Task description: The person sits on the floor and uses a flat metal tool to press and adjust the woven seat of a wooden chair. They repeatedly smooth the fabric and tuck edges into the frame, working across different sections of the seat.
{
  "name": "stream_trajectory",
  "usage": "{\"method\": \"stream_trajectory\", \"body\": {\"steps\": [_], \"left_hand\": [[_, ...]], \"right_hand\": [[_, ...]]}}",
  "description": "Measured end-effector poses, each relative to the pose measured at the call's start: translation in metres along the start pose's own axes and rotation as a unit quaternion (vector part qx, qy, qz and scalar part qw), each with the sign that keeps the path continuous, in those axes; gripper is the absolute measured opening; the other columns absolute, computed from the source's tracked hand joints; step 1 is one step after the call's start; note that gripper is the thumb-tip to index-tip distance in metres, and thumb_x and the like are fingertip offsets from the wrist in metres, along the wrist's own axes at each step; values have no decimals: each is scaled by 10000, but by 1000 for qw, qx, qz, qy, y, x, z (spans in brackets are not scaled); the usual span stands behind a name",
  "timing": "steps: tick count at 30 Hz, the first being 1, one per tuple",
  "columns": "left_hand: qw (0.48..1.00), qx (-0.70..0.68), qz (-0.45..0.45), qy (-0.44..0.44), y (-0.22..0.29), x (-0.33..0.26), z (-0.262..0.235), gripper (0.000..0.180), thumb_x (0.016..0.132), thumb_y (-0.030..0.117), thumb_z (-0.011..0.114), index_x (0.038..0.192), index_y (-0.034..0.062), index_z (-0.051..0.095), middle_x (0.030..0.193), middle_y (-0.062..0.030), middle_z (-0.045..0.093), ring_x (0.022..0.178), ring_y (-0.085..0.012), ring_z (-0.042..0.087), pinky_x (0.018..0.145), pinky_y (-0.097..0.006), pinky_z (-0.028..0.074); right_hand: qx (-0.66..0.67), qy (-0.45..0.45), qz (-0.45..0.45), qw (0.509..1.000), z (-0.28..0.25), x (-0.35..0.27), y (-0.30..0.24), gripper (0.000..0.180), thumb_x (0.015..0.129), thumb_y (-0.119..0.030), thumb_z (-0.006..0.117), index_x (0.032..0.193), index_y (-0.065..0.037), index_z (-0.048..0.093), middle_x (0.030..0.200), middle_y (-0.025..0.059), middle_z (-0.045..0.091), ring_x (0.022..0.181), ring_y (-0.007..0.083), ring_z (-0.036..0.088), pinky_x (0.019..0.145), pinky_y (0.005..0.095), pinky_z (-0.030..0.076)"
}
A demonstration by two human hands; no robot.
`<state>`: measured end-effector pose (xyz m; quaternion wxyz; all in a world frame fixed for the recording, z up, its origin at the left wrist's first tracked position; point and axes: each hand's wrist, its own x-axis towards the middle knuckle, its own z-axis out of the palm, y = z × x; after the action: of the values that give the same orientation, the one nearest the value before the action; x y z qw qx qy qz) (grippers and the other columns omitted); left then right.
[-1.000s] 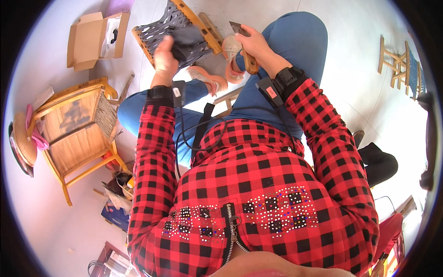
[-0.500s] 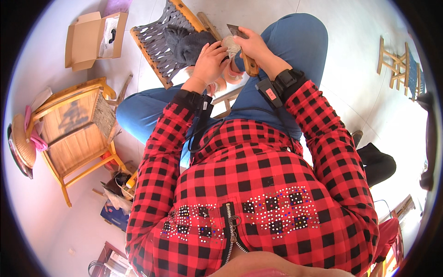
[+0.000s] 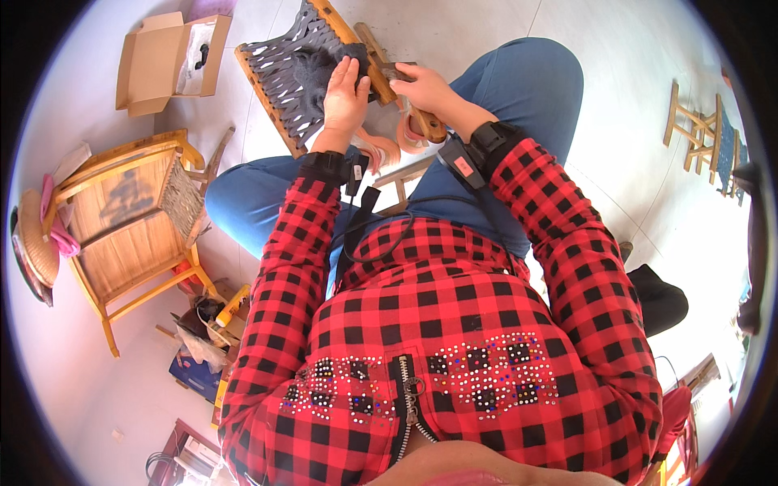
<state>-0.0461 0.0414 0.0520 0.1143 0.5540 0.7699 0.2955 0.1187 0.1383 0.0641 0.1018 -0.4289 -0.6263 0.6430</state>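
Note:
A wooden stool frame (image 3: 348, 28) with a grey woven cord seat (image 3: 288, 81) rests across my knees. My left hand (image 3: 344, 93) lies flat on the right side of the grey weave, fingers stretched out and holding nothing. My right hand (image 3: 428, 91) is closed over the frame's wooden side rail (image 3: 431, 128), and a small dark piece (image 3: 395, 70) shows at its fingertips. Pale pink cords (image 3: 381, 150) hang in loops below the frame, between my wrists. Both wrists wear black bands.
An open cardboard box (image 3: 158, 69) lies on the floor at the upper left. To the left stands a wooden chair (image 3: 121, 211) with a woven seat, with a straw hat (image 3: 32, 243) beside it. Tools and scraps (image 3: 207, 324) lie by my left thigh. Small wooden stools (image 3: 697, 130) stand at the right.
My left hand slid right across the grey weave, went up beside my right hand, and now lies flat on the weave. The right hand stayed on the rail.

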Motion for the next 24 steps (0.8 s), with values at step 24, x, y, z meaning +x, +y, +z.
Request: {"method": "stream_trajectory", "body": {"steps": [24], "left_hand": [[998, 65, 20, 17, 14, -18, 10, 460, 865, 163, 594, 1246, -69, 481, 1324, -291, 438, 1131, -418, 516, 935, -400, 454]], "right_hand": [[-157, -13, 13, 987, 7, 54, -48, 531, 840, -316, 609, 1313, -95, 513, 1109, 174, 643, 932, 280, 642, 832, 351, 483]]}}
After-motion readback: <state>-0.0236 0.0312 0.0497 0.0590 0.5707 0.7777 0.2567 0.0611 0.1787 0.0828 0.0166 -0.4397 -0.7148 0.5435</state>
